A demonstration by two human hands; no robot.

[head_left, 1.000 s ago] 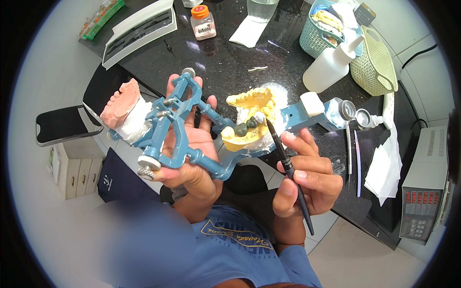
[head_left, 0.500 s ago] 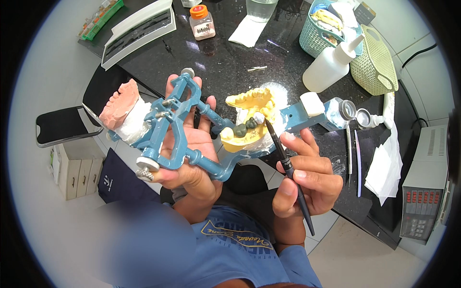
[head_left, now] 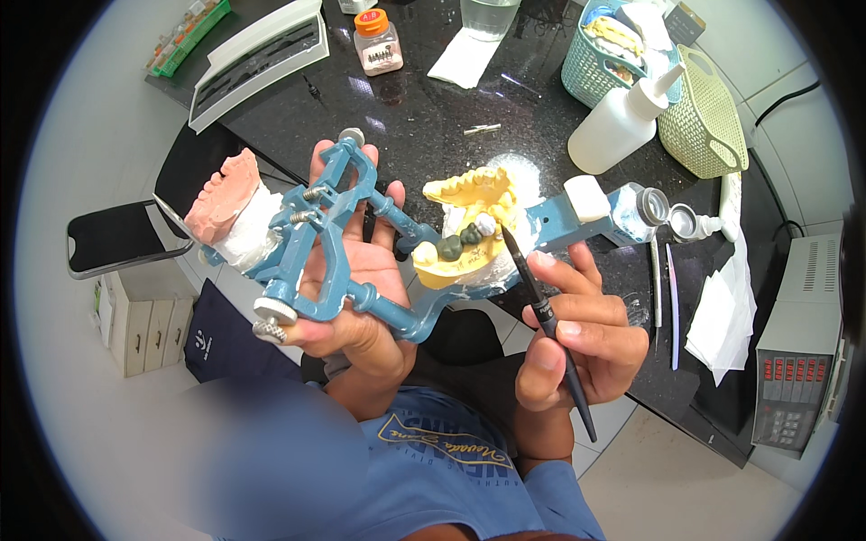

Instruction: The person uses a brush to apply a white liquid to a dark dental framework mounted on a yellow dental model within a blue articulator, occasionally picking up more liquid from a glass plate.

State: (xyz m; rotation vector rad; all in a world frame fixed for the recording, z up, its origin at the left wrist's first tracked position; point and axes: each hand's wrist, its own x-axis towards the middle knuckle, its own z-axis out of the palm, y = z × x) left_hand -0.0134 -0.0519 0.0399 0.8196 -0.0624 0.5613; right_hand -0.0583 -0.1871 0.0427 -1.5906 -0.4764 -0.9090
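My left hand (head_left: 365, 266) is wrapped round an opened blue dental articulator (head_left: 552, 224), palm up beneath its hinged frame. A pink dental cast (head_left: 225, 194) is fixed with white plaster on its left end. On the right half sits a yellow dental cast (head_left: 474, 187), carrying dark green teeth (head_left: 449, 248) and a whitish one (head_left: 485, 224) in a row. In my right hand (head_left: 591, 338) is a slim black brush (head_left: 547, 316), pinched between thumb and fingers. Its pointed tip lies close beside the whitish tooth; contact is hard to tell.
On the black countertop (head_left: 415, 117) stand a white squeeze bottle (head_left: 616, 131), an orange-lidded jar (head_left: 377, 45), a glass of water (head_left: 488, 18) and two woven baskets (head_left: 702, 126). A small opened jar (head_left: 651, 206), tissues (head_left: 722, 316) and a grey machine (head_left: 798, 361) are at the right.
The brush tip has shifted slightly right and down from the whitish tooth, with my right hand moving a little the same way. My left hand and the articulator have barely moved.
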